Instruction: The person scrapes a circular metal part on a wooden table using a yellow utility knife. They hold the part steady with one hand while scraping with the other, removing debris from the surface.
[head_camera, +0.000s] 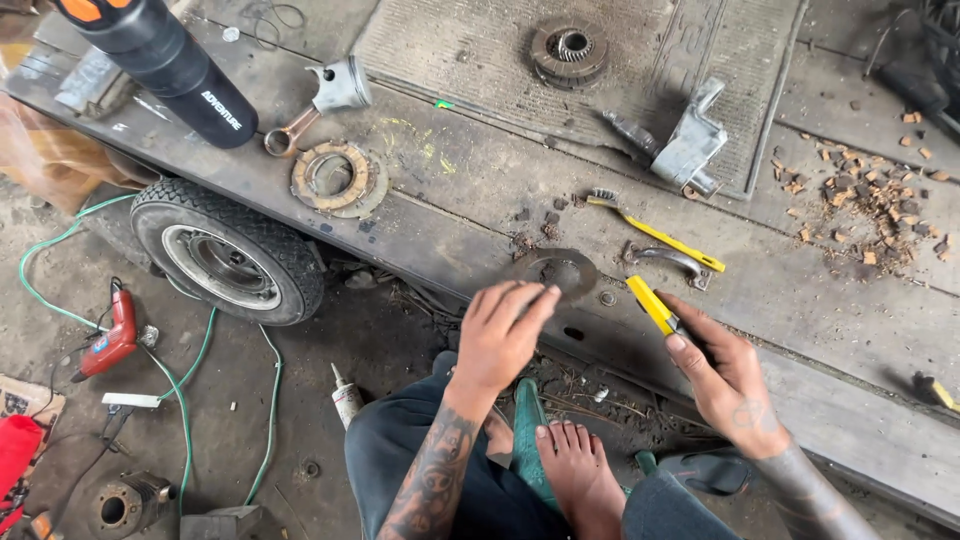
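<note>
Rough vehicle repair workshop, grimy plank bench (480, 190) strewn with a piston and rod (322, 100), clutch plates (338, 178), gear (569, 50) at top centre, small wheel (228, 250) and red drill (112, 338) on dirt floor at left

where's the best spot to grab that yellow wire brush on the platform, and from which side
Probably the bare yellow handle of the wire brush, taken from above near its lower-right end: it lies flat, bristles at the upper-left tip, with open wood around the handle.
</note>
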